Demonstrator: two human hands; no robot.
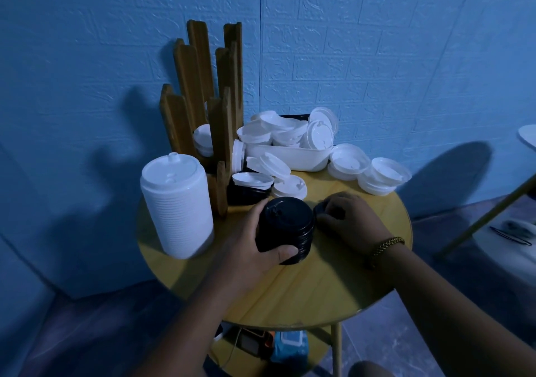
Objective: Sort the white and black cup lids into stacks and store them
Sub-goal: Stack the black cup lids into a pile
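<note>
tall lid stack [177,204] left, holder [203,101] behind, tray [290,156] right

Left hand [255,240] around black lid stack [285,227]

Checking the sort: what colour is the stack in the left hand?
Black: the round plastic lid stack, seen in the head view.

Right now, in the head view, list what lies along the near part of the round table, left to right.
Tall white lid stack → black lid stack, gripped by the left hand → right hand, its fingers curled on a loose black lid.
</note>
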